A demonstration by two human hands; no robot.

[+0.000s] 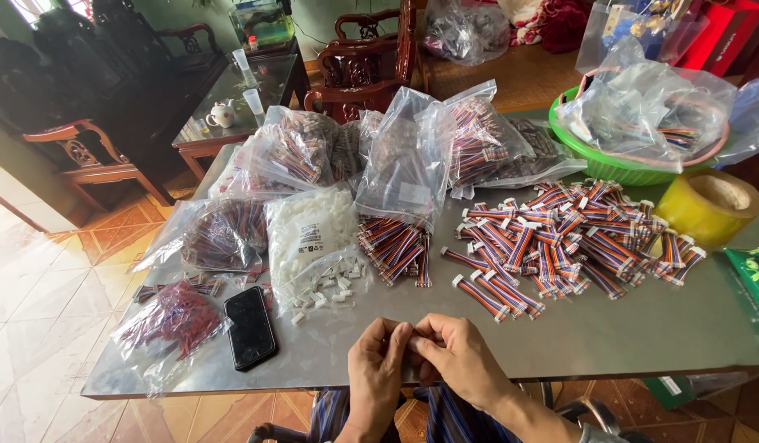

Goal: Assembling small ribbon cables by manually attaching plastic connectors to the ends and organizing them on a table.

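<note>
With both hands [420, 353] pinched on something tiny we can't make out, near the black phone [250, 326], we could easily drop it off the grey metal table [626, 328].

Home living room: carved wooden chairs [359, 61], teapot [222, 113], tiled floor [35, 295].

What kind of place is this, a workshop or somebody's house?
Probably a home used for piecework: carved wooden chairs and a teapot on a glass side table, while the metal table is heaped with cable bundles and bagged parts.
</note>
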